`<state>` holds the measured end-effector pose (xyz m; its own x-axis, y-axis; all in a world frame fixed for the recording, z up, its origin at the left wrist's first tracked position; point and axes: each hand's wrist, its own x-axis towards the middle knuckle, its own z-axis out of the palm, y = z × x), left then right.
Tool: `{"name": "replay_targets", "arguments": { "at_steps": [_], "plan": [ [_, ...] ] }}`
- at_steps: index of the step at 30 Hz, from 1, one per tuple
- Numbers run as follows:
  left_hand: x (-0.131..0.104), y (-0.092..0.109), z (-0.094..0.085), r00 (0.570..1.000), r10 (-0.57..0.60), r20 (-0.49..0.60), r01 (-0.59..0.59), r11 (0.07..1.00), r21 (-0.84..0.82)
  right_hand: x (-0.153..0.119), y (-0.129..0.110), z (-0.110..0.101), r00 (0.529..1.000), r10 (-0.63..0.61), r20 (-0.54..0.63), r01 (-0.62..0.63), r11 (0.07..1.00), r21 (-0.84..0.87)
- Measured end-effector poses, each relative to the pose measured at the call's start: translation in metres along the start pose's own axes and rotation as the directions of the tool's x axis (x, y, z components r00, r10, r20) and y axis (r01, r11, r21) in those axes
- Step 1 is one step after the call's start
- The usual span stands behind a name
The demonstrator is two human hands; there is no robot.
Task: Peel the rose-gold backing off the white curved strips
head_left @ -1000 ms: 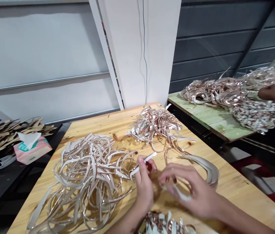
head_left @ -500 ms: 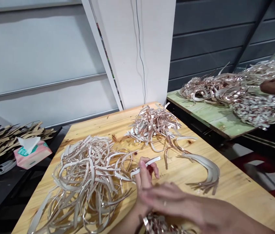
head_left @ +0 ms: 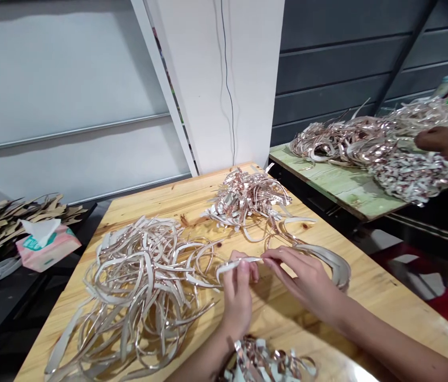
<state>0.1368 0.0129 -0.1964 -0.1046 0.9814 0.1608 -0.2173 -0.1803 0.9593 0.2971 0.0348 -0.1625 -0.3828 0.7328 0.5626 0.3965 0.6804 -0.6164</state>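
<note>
My left hand (head_left: 239,284) pinches a narrow strip (head_left: 229,267), pale on one face and shiny rose-gold at the edges. The free end of this strip meets the fingertips of my right hand (head_left: 301,273), closed in a pinch. To the left of my hands spreads a loose tangle of long curled strips (head_left: 144,286). Partly under my right hand lies a curved bundle of strips (head_left: 337,262). Close to me, between my forearms, sits a cluster of short knotted strips (head_left: 267,363), cut off by the bottom edge.
A heap of shiny shredded strips (head_left: 249,193) lies at the far end of the wooden table (head_left: 160,199). On the left, a tissue box (head_left: 49,249) stands beside brown and black pieces (head_left: 17,223). At right, a co-worker's hand (head_left: 442,139) is over strips on a green table (head_left: 339,183).
My right hand has moved from over my left wrist, forward and right, to the strip's free end. My left hand keeps its pinch. The view has shifted slightly.
</note>
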Motion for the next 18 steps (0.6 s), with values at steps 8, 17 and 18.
{"name": "replay_targets", "arguments": {
  "at_steps": [8,17,18],
  "plan": [
    [0.006,0.006,0.009,0.995,-0.079,0.056,0.083,0.994,-0.068,0.001,-0.007,0.007,0.900,0.369,0.232,-0.436,0.756,0.489],
    [0.007,0.001,0.012,0.986,-0.167,0.007,0.166,0.975,-0.146,0.004,-0.004,0.010,0.841,0.469,0.271,-0.522,0.571,0.633],
    [0.007,0.000,0.011,0.984,-0.176,0.009,0.176,0.975,-0.138,0.004,-0.002,0.009,0.834,0.478,0.276,-0.531,0.557,0.638]
  ]
}}
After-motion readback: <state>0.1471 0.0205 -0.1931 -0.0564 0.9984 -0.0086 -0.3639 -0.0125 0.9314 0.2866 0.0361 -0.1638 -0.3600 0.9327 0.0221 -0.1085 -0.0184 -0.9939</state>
